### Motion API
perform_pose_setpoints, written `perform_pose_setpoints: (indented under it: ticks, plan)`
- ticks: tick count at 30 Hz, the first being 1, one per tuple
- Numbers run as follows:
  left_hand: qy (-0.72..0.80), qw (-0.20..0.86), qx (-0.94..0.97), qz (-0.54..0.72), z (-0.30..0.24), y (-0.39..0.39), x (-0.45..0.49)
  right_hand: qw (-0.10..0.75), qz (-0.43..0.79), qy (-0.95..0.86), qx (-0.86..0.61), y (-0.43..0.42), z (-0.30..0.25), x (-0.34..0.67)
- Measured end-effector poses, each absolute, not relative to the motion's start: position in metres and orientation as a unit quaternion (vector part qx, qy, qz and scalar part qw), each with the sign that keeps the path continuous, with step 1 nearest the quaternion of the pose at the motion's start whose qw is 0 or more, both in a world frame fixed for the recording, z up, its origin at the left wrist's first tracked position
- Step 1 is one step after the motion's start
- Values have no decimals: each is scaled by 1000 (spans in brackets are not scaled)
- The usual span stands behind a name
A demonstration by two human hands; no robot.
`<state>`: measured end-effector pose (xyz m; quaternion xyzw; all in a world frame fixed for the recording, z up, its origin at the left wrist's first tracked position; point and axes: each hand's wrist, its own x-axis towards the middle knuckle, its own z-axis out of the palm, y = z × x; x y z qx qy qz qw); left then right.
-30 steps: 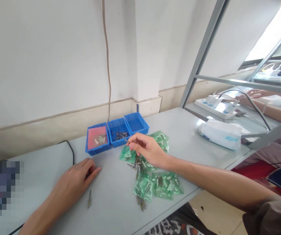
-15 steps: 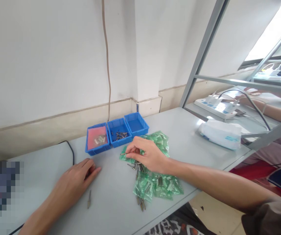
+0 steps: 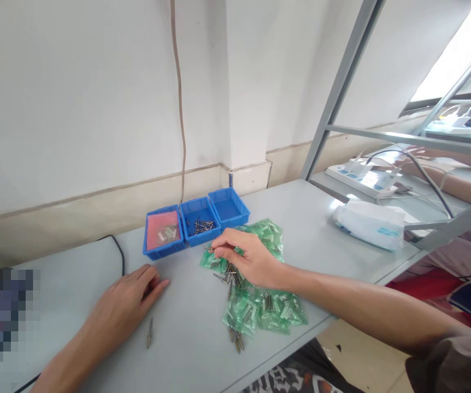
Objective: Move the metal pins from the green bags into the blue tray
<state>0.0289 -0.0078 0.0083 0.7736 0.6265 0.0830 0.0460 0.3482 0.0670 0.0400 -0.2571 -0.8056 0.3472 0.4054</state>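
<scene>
My right hand point(image 3: 252, 259) is closed in a pinch on a small metal pin point(image 3: 208, 249), whose end sticks out past the fingertips. Beneath it lie green plastic bags point(image 3: 270, 232) of metal pins and a pile of loose metal pins point(image 3: 231, 274). My left hand point(image 3: 131, 295) rests on the table, fingers loosely bent and thumb apart, holding nothing that shows. Close by it lies a single metal pin point(image 3: 149, 333) with a thin shaft and a thicker end. Several more loose pins point(image 3: 237, 341) lie by the front bags.
Three blue trays stand in a row: one with a pink sheet and a clear bag point(image 3: 148, 252), one with loose pins point(image 3: 190, 207), one bare point(image 3: 229, 206). To the right are a white soft pack point(image 3: 369, 224), a grey metal frame point(image 3: 334, 93), a power strip point(image 3: 360, 180) and another person's arms point(image 3: 457, 180).
My right hand has risen slightly, lifting the pin a little away from the green bag. My left hand stays where it was.
</scene>
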Motion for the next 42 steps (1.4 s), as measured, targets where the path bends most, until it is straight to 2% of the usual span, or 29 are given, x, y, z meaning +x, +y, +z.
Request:
perform_pose_setpoints:
  ticks: [8, 15, 18, 23, 33, 42]
  plan:
    - [631, 55, 771, 71, 8, -9, 28, 406, 480, -727, -275, 69, 32, 345]
    - [629, 54, 772, 80, 7, -9, 29, 414, 656, -594, -212, 77, 35, 345]
    - [629, 55, 771, 83, 8, -9, 29, 409, 689, -562, -208, 79, 37, 346]
    - [630, 56, 771, 76, 9, -9, 28, 416, 653, -589, -232, 79, 36, 345]
    - [628, 48, 773, 79, 9, -9, 29, 431, 440, -729, -300, 68, 37, 344]
    - [625, 49, 774, 93, 10, -9, 30, 415, 446, -738, -290, 67, 37, 345]
